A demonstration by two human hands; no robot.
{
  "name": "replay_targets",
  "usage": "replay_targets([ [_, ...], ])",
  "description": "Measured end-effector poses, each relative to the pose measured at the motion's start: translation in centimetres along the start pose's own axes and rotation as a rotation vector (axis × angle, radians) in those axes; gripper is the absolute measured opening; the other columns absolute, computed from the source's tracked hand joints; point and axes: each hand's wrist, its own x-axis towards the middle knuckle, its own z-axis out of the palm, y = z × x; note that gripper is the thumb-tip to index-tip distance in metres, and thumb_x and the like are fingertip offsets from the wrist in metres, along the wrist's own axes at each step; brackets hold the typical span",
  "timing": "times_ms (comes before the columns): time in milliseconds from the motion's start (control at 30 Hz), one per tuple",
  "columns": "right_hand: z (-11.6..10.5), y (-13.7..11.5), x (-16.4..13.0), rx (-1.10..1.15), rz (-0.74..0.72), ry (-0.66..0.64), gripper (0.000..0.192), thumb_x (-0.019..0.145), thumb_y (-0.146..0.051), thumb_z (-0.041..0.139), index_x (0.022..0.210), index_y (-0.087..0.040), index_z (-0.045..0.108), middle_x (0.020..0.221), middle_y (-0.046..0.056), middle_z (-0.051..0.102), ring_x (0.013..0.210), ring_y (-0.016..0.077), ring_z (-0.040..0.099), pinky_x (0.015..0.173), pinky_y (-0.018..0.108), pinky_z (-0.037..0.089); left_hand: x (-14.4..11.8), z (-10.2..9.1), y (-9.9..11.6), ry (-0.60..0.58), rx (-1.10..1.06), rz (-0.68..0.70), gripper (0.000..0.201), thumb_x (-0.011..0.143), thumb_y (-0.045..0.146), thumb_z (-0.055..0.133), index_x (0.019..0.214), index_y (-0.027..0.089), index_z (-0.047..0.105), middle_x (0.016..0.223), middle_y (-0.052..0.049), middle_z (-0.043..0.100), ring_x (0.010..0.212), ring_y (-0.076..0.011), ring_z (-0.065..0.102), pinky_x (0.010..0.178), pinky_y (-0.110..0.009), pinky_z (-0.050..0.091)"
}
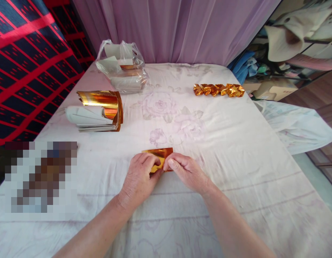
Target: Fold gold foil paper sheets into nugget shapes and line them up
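A small sheet of shiny gold foil paper (161, 154) lies low over the cloth in front of me, its far edge showing beyond my fingers. My left hand (143, 166) is closed on its left part, thumb and fingers bent around the near edge. On its right end, my right hand (183, 168) pinches the paper between thumb and curled fingers. The near side of the sheet is partly hidden by both hands. Farther off to the right sits a row of folded gold foil pieces (219, 90), several of them side by side.
A curled stack of gold foil sheets with pale backs (100, 111) rests at the left. Behind it stands a clear plastic bag (123, 68) holding more sheets. A flowered cloth (182, 211) covers the surface. A blurred patch (44, 175) is at left; a purple curtain (176, 28) hangs behind.
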Motion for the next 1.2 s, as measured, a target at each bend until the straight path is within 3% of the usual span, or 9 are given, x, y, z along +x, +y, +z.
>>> replay_targets([
  [333,0.8,0.4,0.0,-0.196,-0.084,0.031,0.031,0.096,-0.027,0.045,0.072,-0.020,0.061,0.077,0.003,0.064,0.075,0.0144,0.061,0.072,0.028,0.046,0.5,-0.9,-0.4,-0.096,-0.031,0.003,0.005,0.085,0.020,0.065,0.083,0.021,0.060,0.085,-0.001,0.063,0.087,-0.0206,0.058,0.080,-0.036,0.045],
  [467,1.3,0.9,0.0,-0.302,-0.107,0.080,0.009,0.087,-0.017,0.054,0.084,-0.021,0.062,0.083,0.002,0.064,0.077,0.0141,0.060,0.072,0.027,0.047,0.8,-1.3,-0.6,-0.119,-0.037,0.044,0.009,0.082,0.014,0.063,0.084,0.022,0.059,0.087,-0.001,0.064,0.088,-0.0208,0.059,0.080,-0.036,0.047],
  [800,1.2,1.1,-0.1,-0.344,-0.073,0.045,0.021,0.076,-0.003,0.053,0.084,-0.021,0.061,0.082,-0.001,0.063,0.073,0.0117,0.060,0.068,0.024,0.046,1.0,-2.8,-1.9,-0.266,-0.066,0.116,0.022,0.077,0.005,0.055,0.090,0.023,0.059,0.093,-0.001,0.066,0.092,-0.0206,0.059,0.083,-0.037,0.048],
  [1200,1.2,1.4,0.0,-0.315,-0.066,0.040,0.018,0.077,-0.005,0.054,0.083,-0.020,0.062,0.081,-0.001,0.062,0.068,0.0100,0.059,0.066,0.023,0.048,1.1,-4.4,-2.9,-0.362,-0.048,0.116,0.029,0.079,0.007,0.054,0.101,0.024,0.063,0.105,-0.003,0.066,0.105,-0.0213,0.057,0.093,-0.039,0.047],
])
